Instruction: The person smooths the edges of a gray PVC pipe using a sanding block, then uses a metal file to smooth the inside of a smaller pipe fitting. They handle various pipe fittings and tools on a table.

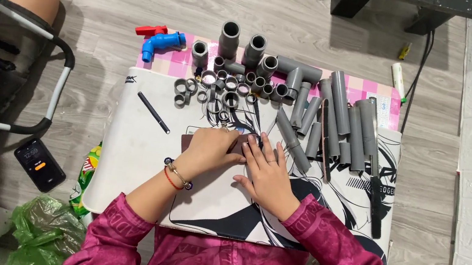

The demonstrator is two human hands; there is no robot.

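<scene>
Both hands lay on the desk mat (140, 156), the left hand (212, 149) curled on a dark reddish-brown sheet (187, 141), the right hand (267, 171) flat with fingers spread, touching the sheet's other end. Grey pipe pieces (336, 122) lay just beyond, and a black pen (153, 112) sat to the left.

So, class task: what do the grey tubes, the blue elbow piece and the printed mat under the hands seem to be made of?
Grey tubes: probably rigid plastic pipe, matte, uniform grey with clean cut ends. Blue elbow piece: likely moulded plastic, glossier, solid bright colour. Printed mat: seems a soft fabric-topped pad, lying flat with a dull surface and a drawn figure on it; its backing is hidden.
</scene>
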